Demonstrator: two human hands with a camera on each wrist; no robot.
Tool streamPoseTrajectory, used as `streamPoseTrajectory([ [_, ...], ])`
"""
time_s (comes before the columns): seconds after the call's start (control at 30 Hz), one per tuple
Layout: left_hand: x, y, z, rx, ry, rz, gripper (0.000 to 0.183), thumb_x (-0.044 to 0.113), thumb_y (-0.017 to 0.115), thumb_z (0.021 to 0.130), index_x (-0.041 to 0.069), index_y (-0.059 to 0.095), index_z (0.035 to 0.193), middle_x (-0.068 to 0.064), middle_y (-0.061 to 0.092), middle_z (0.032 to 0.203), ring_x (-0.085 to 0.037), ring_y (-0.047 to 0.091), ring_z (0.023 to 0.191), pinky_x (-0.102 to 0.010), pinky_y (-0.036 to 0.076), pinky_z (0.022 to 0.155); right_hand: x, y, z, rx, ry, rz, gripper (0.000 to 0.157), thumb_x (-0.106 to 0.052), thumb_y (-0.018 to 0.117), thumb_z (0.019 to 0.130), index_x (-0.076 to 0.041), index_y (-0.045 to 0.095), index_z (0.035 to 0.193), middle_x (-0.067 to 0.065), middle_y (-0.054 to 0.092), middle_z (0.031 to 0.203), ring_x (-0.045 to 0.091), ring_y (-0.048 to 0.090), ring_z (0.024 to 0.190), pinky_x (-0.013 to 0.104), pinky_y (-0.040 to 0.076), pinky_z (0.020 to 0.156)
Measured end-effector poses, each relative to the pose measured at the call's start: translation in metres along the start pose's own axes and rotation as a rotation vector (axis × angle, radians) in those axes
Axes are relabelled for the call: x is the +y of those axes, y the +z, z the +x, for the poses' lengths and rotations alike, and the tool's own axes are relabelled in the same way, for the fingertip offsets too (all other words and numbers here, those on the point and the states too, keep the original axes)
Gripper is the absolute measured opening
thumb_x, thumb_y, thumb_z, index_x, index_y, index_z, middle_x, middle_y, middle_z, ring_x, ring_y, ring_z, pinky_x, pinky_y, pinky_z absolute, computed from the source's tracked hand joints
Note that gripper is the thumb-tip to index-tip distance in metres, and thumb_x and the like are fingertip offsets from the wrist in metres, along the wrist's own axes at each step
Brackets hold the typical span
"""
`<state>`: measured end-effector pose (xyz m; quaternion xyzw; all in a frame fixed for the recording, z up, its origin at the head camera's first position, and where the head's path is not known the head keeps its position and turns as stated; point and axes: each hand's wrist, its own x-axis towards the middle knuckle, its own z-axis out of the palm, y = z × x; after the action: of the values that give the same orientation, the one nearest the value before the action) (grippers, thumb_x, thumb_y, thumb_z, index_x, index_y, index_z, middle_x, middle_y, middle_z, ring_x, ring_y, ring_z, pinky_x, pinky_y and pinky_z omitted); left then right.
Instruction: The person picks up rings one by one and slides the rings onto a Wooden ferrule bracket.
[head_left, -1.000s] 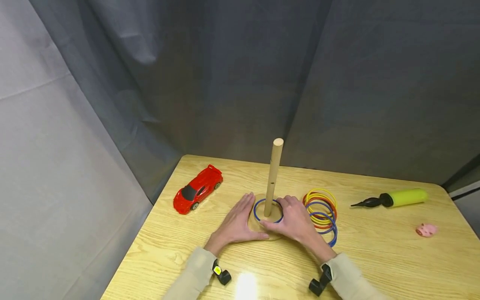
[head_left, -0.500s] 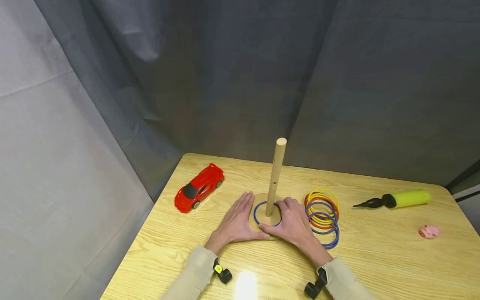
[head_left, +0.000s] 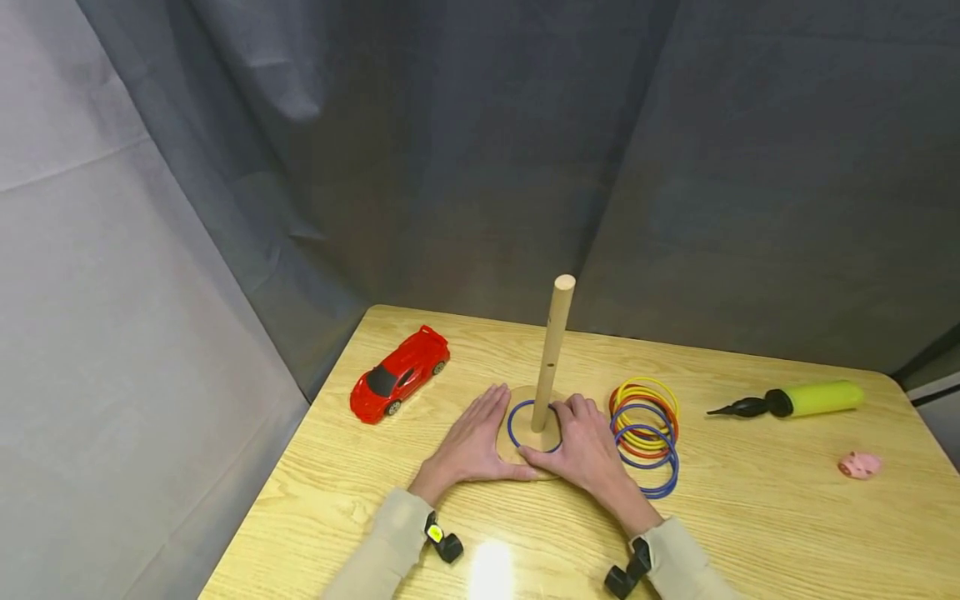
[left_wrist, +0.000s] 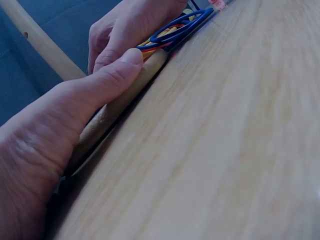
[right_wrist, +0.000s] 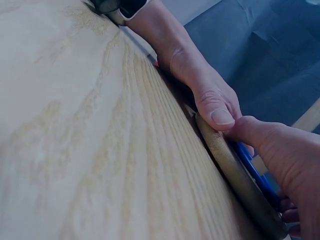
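Note:
A wooden ring-toss stand stands on the table, its upright peg rising from a round base. A blue ring lies on the base around the peg's foot. My left hand cups the left side of the base, its thumb along the front rim. From the right, my right hand holds the blue ring, thumb at its near side and fingers at its far right. In the right wrist view the blue ring shows just above the base, partly hidden by the right hand.
Several loose rings, yellow, red and blue, lie in an overlapping pile close to the right hand. A red toy car stands at the back left. Farther right are a green hand pump and a pink pig head. Dark curtains hang behind the table.
The whole head view has shifted slightly. Both hands stay around the base and the blue ring, which sits a touch lower toward the front left of the peg.

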<state>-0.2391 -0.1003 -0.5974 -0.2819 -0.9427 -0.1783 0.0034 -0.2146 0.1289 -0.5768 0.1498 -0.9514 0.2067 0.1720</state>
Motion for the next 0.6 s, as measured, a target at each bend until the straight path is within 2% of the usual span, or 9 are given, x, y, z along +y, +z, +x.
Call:
streamPoseTrajectory([
  [0.17, 0.0, -0.001, 0.001, -0.005, 0.013, 0.0, 0.139, 0.098, 0.054, 0.071, 0.007, 0.013, 0.168, -0.008, 0.013, 0.176, -0.023, 0.008, 0.162, -0.041, 0.016, 0.131, -0.001, 0.0, -0.002, 0.007, 0.006, 0.011, 0.091, -0.073, 0.085, 0.067, 0.0, 0.072, 0.119, 0.008, 0.054, 0.097, 0.026, 0.051, 0.083, 0.042, 0.045, 0.071],
  [0.27, 0.0, 0.0, 0.001, -0.008, 0.005, 0.009, 0.138, 0.098, 0.053, 0.073, 0.007, 0.013, 0.168, -0.008, 0.012, 0.176, -0.023, 0.006, 0.162, -0.042, 0.015, 0.131, -0.003, -0.003, -0.004, -0.008, 0.022, 0.035, 0.098, -0.074, 0.083, 0.068, 0.001, 0.067, 0.129, 0.01, 0.055, 0.102, 0.028, 0.052, 0.087, 0.043, 0.046, 0.075],
  [0.43, 0.0, 0.001, 0.0, 0.004, 0.007, 0.013, 0.138, 0.099, 0.052, 0.073, 0.007, 0.013, 0.168, -0.008, 0.01, 0.176, -0.022, 0.005, 0.163, -0.042, 0.014, 0.131, -0.009, -0.016, -0.012, 0.003, 0.034, 0.109, 0.106, -0.069, 0.084, 0.073, 0.001, 0.054, 0.146, 0.016, 0.057, 0.119, 0.033, 0.057, 0.104, 0.049, 0.051, 0.087],
  [0.6, 0.0, 0.001, -0.001, 0.012, 0.007, -0.001, 0.139, 0.099, 0.053, 0.072, 0.008, 0.013, 0.168, -0.007, 0.011, 0.176, -0.021, 0.005, 0.162, -0.04, 0.012, 0.131, -0.012, -0.031, -0.022, 0.065, -0.006, 0.15, 0.101, -0.059, 0.087, 0.073, 0.001, 0.052, 0.146, 0.02, 0.058, 0.134, 0.038, 0.057, 0.121, 0.056, 0.051, 0.098],
])
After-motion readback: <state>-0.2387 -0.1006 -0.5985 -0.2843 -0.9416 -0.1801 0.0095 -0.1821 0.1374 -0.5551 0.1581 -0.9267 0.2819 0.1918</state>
